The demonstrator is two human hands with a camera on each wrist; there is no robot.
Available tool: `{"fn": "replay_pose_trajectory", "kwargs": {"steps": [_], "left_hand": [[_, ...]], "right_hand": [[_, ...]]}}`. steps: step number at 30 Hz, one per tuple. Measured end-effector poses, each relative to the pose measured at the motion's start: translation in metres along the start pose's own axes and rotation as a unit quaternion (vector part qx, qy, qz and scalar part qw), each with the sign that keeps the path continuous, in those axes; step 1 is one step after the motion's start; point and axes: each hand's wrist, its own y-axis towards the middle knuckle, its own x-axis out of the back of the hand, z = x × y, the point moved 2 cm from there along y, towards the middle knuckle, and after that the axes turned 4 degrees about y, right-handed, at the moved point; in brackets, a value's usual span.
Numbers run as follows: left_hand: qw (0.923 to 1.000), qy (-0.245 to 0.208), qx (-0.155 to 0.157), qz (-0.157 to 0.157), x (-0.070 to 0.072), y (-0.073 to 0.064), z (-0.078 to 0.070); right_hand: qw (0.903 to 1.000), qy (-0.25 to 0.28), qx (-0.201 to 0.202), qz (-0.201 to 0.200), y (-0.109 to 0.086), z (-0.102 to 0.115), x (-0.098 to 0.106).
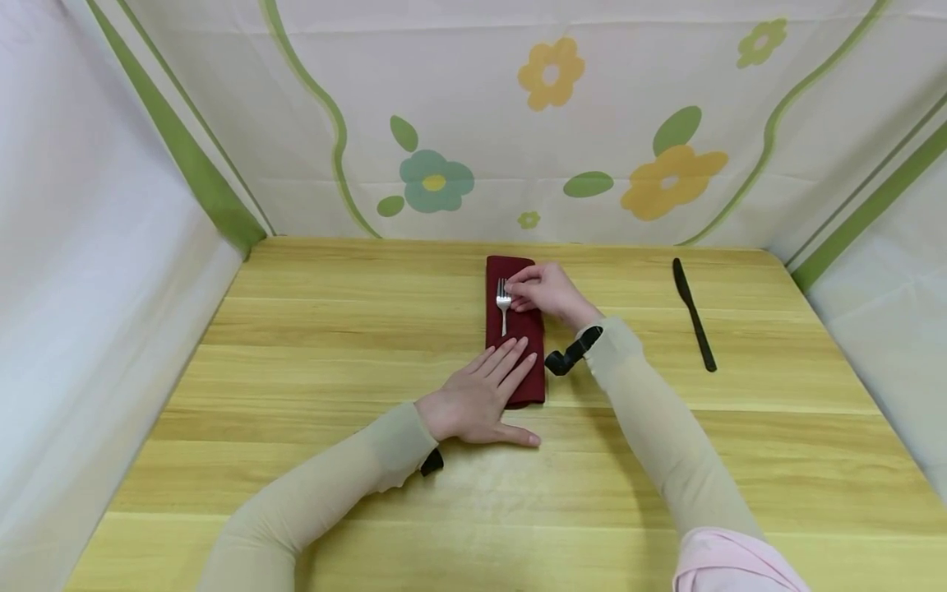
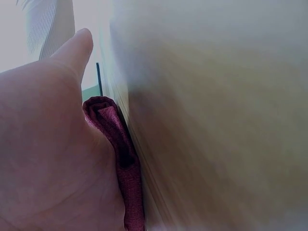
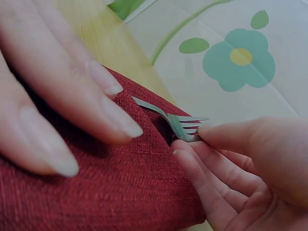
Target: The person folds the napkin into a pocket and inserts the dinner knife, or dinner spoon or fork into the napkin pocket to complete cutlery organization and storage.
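A dark red folded napkin (image 1: 521,391) lies lengthwise on the wooden table. My left hand (image 1: 484,397) rests flat on its near half, fingers straight and spread, thumb out over the wood. In the left wrist view the napkin's rolled layers (image 2: 127,178) show beside the palm. At the far half, my right hand (image 1: 546,293) pinches a silver fork (image 3: 179,129) at the tine end between thumb and fingers. The tines point away from me, and the handle runs toward the left fingertips. In the right wrist view the handle's lower part is hidden at the napkin's fold.
A black table knife (image 1: 694,316) lies on the right side of the wooden table (image 1: 333,329), slanting away from me. A white cloth with printed flowers (image 1: 436,181) hangs behind the table's far edge, and pale cloth walls stand on both sides.
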Motion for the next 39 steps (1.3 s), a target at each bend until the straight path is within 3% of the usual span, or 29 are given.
{"fn": "replay_pose_trajectory", "kwargs": {"steps": [12, 23, 31, 39], "left_hand": [[1.0, -0.004, -0.006, -0.004, 0.0009, -0.0017, 0.0011], [0.9999, -0.008, -0.008, -0.007, 0.0018, -0.0025, 0.0013], [0.9999, -0.008, -0.011, -0.011, 0.0021, -0.0021, 0.0013], [0.9999, -0.007, -0.009, -0.007, 0.003, -0.0022, 0.0011]], "right_hand": [[0.9986, -0.011, -0.008, 0.052, -0.0015, -0.0016, 0.0023], [0.991, -0.104, -0.016, 0.082, -0.0013, -0.0022, 0.0057], [0.9913, -0.097, -0.026, 0.085, -0.0017, -0.0005, 0.0066], [0.9955, -0.072, -0.001, 0.061, -0.0034, -0.0033, 0.0033]]}}
